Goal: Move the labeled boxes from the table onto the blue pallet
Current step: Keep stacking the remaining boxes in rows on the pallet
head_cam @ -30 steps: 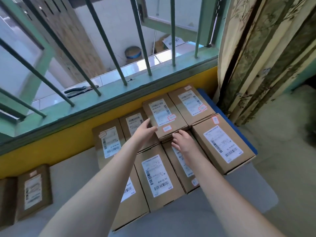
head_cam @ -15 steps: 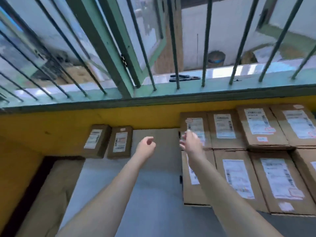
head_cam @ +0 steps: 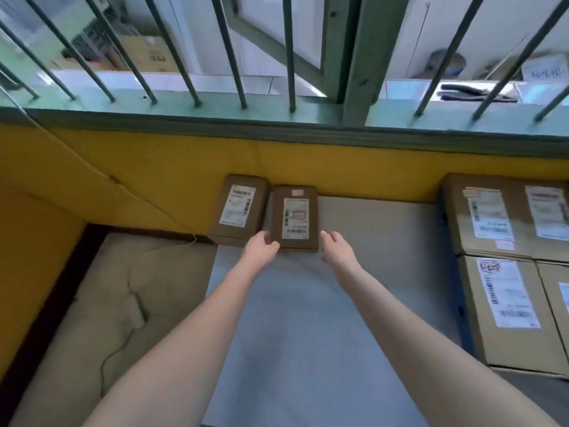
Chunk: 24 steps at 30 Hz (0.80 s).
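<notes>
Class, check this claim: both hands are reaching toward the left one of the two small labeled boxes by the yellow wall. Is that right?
Not quite. In the head view, the left hand and right hand flank the right small box, not the left small box. Both boxes do sit by the yellow wall.

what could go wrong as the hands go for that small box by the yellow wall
1. Only the left hand touches the right small box, at its near left corner; the right hand is open and apart from it, so a lift now might tip it.
2. The left small box sits right beside it and could get nudged.
3. The boxes on the pallet are packed tight, so setting another on top may leave it unsteady.
</notes>
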### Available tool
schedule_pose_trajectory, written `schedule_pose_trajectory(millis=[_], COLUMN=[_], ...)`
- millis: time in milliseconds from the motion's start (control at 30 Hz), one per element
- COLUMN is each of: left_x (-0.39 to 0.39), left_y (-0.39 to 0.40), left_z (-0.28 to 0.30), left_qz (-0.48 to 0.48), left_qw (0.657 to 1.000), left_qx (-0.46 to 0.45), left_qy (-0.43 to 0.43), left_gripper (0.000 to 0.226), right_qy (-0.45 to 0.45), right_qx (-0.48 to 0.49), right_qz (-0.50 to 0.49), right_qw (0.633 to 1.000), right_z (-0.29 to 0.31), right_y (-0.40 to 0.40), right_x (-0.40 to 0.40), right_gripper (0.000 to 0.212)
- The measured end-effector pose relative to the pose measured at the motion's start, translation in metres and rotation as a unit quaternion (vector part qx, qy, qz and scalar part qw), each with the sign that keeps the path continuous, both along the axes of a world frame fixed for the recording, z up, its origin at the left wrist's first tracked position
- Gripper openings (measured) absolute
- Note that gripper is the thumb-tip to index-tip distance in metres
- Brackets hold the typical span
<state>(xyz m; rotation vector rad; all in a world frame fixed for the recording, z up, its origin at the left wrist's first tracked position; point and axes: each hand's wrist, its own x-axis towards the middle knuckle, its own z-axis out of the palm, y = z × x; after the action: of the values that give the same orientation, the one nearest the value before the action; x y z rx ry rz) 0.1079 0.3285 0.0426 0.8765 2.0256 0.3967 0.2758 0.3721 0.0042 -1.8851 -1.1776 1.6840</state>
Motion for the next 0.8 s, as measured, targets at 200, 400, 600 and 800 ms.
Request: schedule_pose_trajectory(millis=[200, 400, 600, 800], left_x=[-0.003, 0.005, 0.047, 0.104], left_y=[0.022, 0.019, 0.020, 0.051], left_z=[-0.050, -0.077, -0.046, 0.008], left_qz=[0.046, 0.135, 0.126, 0.135], left_qw=[0.997, 0.978, 0.957, 0.940], left_qx=[-0.010, -0.014, -0.001, 0.093], left_qy=[-0.068, -0.158, -0.260, -0.299], left_gripper=[0.057, 0.058, 0.033, 0.060], right_qy=[-0.049, -0.025, 0.096, 0.146], right_qx=[-0.059, -0.064, -0.027, 0.053], right_qz=[0.013, -0.055, -0.194, -0.211], right_qw=[0.997, 0.996, 0.976, 0.965], right_z=[-0.049, -0.067, -0.018, 0.051], right_y=[0.017, 0.020, 0.002, -0.020], right_x=[-0.024, -0.013, 0.042, 0.135], right_gripper=[0.070, 0.052, 0.040, 0.030])
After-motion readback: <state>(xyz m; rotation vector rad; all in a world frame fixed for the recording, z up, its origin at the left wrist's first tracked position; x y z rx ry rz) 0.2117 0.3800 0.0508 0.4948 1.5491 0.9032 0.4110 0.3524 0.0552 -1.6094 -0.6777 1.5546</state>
